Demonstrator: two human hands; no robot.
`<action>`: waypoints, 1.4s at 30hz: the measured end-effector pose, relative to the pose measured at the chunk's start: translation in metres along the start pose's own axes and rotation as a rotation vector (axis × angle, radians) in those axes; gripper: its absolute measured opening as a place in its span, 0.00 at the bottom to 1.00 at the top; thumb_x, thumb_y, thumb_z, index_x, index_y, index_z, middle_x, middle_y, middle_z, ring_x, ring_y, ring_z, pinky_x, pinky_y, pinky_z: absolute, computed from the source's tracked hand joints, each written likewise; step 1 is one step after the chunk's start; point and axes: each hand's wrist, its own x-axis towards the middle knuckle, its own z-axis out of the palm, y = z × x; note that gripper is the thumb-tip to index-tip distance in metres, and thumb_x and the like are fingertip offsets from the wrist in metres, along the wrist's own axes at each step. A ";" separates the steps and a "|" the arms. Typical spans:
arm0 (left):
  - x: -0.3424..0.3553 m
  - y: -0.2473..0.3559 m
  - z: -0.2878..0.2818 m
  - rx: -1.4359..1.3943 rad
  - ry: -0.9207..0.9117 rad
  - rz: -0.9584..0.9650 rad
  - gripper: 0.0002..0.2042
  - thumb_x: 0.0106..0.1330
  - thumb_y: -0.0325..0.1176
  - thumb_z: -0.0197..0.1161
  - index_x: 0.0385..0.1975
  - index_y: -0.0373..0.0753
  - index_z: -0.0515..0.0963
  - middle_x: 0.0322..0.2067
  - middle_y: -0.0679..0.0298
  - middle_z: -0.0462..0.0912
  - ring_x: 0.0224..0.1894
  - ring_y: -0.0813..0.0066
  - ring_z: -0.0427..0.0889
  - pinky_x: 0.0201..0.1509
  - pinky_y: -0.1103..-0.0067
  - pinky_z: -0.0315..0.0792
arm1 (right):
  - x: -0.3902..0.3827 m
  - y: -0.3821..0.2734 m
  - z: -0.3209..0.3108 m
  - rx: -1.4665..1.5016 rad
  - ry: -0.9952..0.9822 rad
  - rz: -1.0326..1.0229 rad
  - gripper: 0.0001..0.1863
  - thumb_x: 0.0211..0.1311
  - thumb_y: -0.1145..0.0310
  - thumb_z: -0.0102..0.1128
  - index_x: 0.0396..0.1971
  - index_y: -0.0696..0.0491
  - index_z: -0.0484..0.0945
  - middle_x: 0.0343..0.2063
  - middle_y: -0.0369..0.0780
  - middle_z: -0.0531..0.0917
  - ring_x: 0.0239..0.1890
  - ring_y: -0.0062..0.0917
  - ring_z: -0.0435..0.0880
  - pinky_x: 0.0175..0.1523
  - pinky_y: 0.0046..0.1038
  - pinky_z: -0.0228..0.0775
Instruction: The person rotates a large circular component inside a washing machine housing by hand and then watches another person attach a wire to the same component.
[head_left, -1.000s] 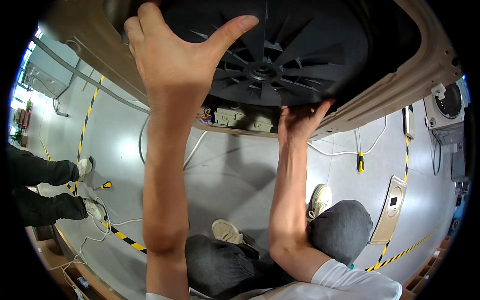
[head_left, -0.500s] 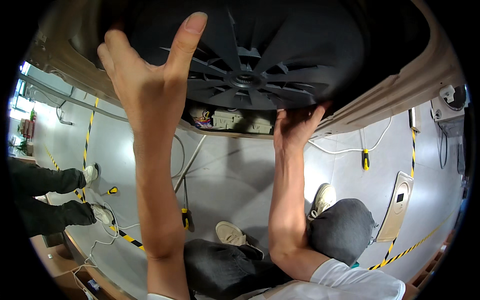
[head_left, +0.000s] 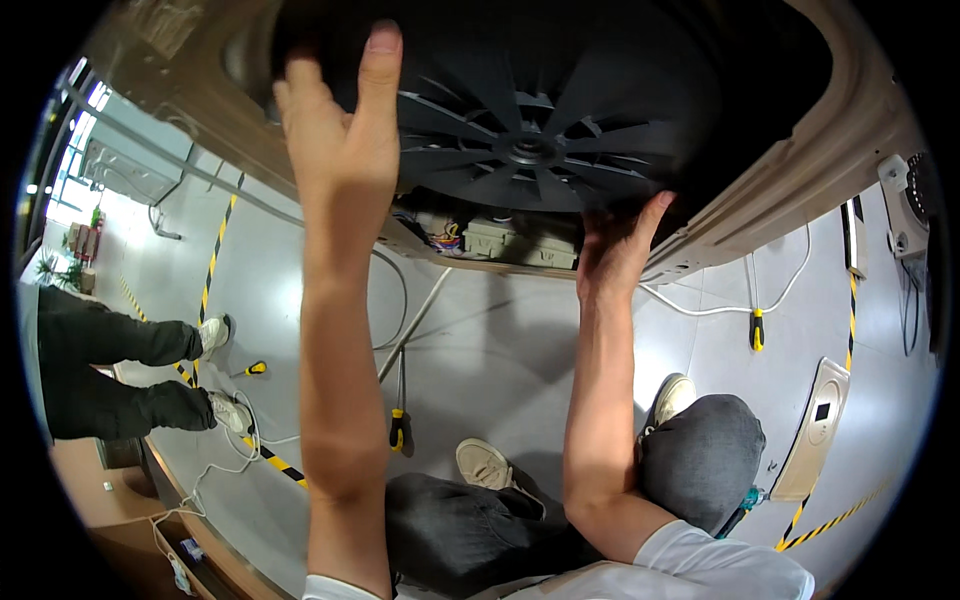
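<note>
A large black round disc (head_left: 610, 95) with radial spokes and a toothed centre hub sits in the opening of a beige metal cabinet (head_left: 770, 185), like the rotor of a washing machine. My left hand (head_left: 345, 145) grips its left edge; the thumb lies upright over the face, while the fingertips vanish into the dark gap by the cabinet. Under the lower right rim is my right hand (head_left: 612, 255), its thumb angled outward and its fingers hidden behind the disc. Below the disc, a pale housing (head_left: 520, 245) and coloured wires (head_left: 443, 236) show inside the cabinet.
Yellow-and-black screwdrivers (head_left: 757, 330) (head_left: 398, 430) (head_left: 256, 368) lie on the grey floor. A beige control panel (head_left: 815, 430) rests at the right, near striped floor tape. White cable (head_left: 690, 308) runs beneath the cabinet. Another person's legs (head_left: 120, 345) are at the left.
The view has swung, so the scene sits further right. My left thumb has drawn nearer its fingers and away from the hub. The right hand stays under the rim.
</note>
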 end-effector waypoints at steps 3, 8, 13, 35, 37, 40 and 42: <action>-0.002 -0.002 -0.002 0.045 0.038 0.021 0.26 0.66 0.50 0.55 0.52 0.31 0.68 0.50 0.44 0.70 0.53 0.46 0.67 0.61 0.65 0.57 | 0.006 0.009 -0.004 -0.119 0.053 0.016 0.40 0.58 0.38 0.53 0.57 0.57 0.63 0.55 0.37 0.70 0.52 0.25 0.71 0.51 0.28 0.65; -0.012 -0.001 0.004 0.072 0.149 -0.159 0.19 0.72 0.43 0.45 0.42 0.27 0.67 0.39 0.41 0.67 0.44 0.40 0.66 0.52 0.61 0.60 | 0.014 0.009 -0.011 -0.185 0.022 0.014 0.33 0.58 0.40 0.55 0.48 0.57 0.72 0.41 0.35 0.78 0.38 0.21 0.74 0.32 0.21 0.64; -0.020 -0.004 0.024 0.071 0.273 -0.277 0.25 0.74 0.48 0.35 0.45 0.26 0.66 0.43 0.41 0.67 0.49 0.42 0.65 0.55 0.64 0.59 | 0.006 -0.002 0.001 -0.143 0.018 -0.012 0.40 0.59 0.38 0.50 0.60 0.55 0.62 0.58 0.39 0.69 0.57 0.28 0.69 0.54 0.30 0.64; -0.003 -0.013 0.038 -0.070 0.551 -0.235 0.17 0.69 0.41 0.49 0.42 0.31 0.72 0.41 0.42 0.77 0.44 0.41 0.73 0.48 0.60 0.66 | 0.005 -0.014 0.033 -0.102 -0.034 -0.142 0.38 0.67 0.38 0.31 0.68 0.49 0.50 0.68 0.38 0.52 0.68 0.32 0.52 0.71 0.37 0.44; -0.003 -0.015 0.039 -0.080 0.541 -0.242 0.16 0.69 0.40 0.48 0.43 0.31 0.72 0.41 0.43 0.77 0.44 0.41 0.73 0.48 0.61 0.66 | 0.007 -0.015 0.031 -0.083 -0.029 -0.127 0.38 0.67 0.38 0.32 0.67 0.49 0.50 0.68 0.38 0.53 0.68 0.32 0.53 0.71 0.38 0.45; -0.004 -0.017 0.040 -0.113 0.559 -0.203 0.15 0.69 0.39 0.48 0.42 0.31 0.72 0.39 0.44 0.77 0.43 0.41 0.72 0.48 0.61 0.65 | 0.008 -0.014 0.024 -0.075 -0.028 -0.096 0.37 0.67 0.39 0.34 0.67 0.50 0.51 0.67 0.38 0.54 0.68 0.32 0.54 0.70 0.38 0.46; -0.004 -0.018 0.040 -0.070 0.535 -0.186 0.15 0.69 0.39 0.48 0.43 0.32 0.71 0.39 0.44 0.75 0.44 0.42 0.71 0.49 0.61 0.64 | 0.009 -0.013 0.023 -0.078 -0.014 -0.085 0.37 0.67 0.40 0.34 0.67 0.50 0.52 0.67 0.38 0.54 0.67 0.31 0.54 0.70 0.38 0.47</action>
